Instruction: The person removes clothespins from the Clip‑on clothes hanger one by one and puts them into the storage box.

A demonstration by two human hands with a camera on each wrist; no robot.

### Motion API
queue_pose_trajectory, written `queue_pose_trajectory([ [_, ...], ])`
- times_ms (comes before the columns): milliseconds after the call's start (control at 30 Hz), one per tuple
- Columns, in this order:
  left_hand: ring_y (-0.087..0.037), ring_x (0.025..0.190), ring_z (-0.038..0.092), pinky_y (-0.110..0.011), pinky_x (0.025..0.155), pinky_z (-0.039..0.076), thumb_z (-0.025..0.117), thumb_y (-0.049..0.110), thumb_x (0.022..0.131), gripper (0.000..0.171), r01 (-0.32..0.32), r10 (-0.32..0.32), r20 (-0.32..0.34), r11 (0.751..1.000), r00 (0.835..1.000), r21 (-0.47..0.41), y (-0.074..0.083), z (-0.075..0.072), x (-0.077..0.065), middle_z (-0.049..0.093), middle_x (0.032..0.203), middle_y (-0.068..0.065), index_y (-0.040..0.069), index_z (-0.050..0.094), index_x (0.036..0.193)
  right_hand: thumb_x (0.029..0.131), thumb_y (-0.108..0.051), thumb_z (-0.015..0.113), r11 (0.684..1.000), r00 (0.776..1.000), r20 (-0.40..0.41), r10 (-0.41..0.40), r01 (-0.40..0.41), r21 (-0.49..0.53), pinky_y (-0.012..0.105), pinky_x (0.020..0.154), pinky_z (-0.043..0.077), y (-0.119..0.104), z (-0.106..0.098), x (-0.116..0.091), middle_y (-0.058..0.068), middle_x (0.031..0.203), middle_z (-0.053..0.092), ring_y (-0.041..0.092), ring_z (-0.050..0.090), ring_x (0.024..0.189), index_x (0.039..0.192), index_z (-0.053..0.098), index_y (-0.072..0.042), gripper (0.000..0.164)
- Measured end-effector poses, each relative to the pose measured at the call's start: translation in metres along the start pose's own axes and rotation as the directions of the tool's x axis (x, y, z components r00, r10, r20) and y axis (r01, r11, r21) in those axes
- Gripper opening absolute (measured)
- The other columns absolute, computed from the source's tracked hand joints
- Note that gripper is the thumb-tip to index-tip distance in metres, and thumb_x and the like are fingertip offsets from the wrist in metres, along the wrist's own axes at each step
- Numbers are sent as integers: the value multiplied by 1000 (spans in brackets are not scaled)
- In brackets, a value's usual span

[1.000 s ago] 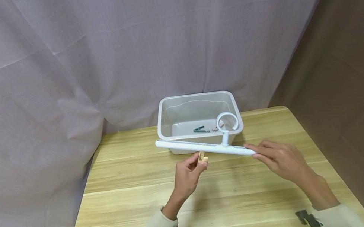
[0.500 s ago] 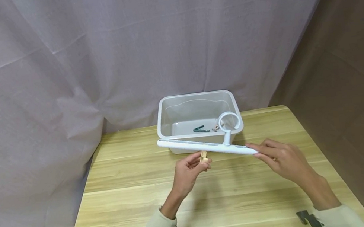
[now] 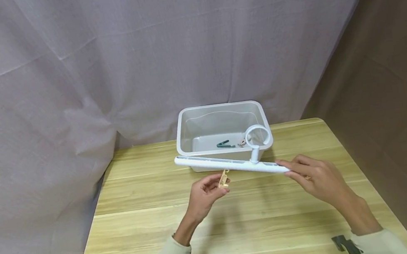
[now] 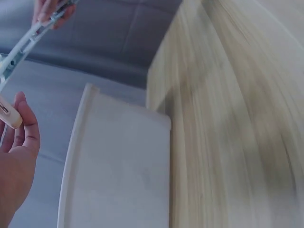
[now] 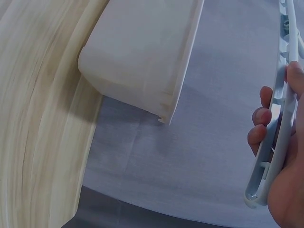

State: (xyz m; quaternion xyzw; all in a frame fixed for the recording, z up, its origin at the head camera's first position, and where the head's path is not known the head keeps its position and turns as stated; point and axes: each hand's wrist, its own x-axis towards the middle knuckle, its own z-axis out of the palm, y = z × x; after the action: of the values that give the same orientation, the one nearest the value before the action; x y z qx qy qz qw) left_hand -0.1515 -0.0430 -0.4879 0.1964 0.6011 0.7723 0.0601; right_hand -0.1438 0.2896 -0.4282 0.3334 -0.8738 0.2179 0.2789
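Observation:
My right hand [image 3: 316,179] grips the right end of a pale blue-white plastic hanger [image 3: 215,164], a straight bar with a ring-shaped hook standing up from it. The right wrist view shows fingers and thumb on both sides of the hanger's hollow, notched bar [image 5: 274,137]. Just below the bar's middle, my left hand [image 3: 201,198] pinches a small yellow clothespin [image 3: 223,179] with a little hook at its top. A slight gap lies between clothespin and bar. In the left wrist view, part of the clothespin [image 4: 10,115] is cut off at the frame's edge.
Behind the hanger, a light grey plastic bin [image 3: 220,107] stands at the table's back edge. Inside lie a dark green clothespin [image 3: 225,144] and a small pinkish-brown clip [image 3: 242,143], partly hidden. The wooden table [image 3: 142,217] meets a grey curtain [image 3: 161,56] behind.
My left hand has drawn the clothespin away from the bar, slightly down and to the left, and turned it so that its hook shows. The right hand and hanger have barely moved.

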Motion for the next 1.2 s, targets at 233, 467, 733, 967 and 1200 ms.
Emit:
queue_pose_trajectory([
  [233,-13,87,64,-21,73,53,72,-12,85,37,-42,47,-28,987,999,155,5,-22,6,66,98,-25,-16,62,120,103,-50,51,1000,999,-32,-16,16,-5,14,45,29,-2,1,1,-9,81,62,0,41,58,116,78,-18,44],
  [467,-16,90,65,-24,75,54,72,-11,85,27,-48,73,-103,974,992,223,20,-39,21,66,105,-29,-16,65,111,102,-47,53,999,994,-98,-52,54,8,13,44,26,0,4,1,-9,80,62,-2,38,57,111,79,-14,43],
  [733,-16,85,63,-19,72,50,74,-10,82,32,-139,221,-152,894,963,425,21,-71,67,69,97,-26,-13,66,113,101,-48,54,998,994,-97,-56,58,10,14,43,29,-2,6,-1,-7,82,64,-1,40,56,114,78,-14,43],
  [967,-27,83,66,-28,71,51,80,-3,80,32,-2,140,-155,746,978,666,15,-84,103,72,97,-19,-8,71,110,101,-49,54,998,994,-95,-55,56,5,14,43,30,-4,7,-6,-7,81,63,-3,38,56,111,78,-10,47],
  [1200,-30,91,67,-43,81,52,82,5,82,32,1,90,-79,651,993,759,11,-86,125,72,101,-18,-4,71,111,101,-50,54,1000,999,-35,-9,10,23,17,45,34,-9,5,-9,-10,80,61,0,41,56,112,76,-10,47],
])
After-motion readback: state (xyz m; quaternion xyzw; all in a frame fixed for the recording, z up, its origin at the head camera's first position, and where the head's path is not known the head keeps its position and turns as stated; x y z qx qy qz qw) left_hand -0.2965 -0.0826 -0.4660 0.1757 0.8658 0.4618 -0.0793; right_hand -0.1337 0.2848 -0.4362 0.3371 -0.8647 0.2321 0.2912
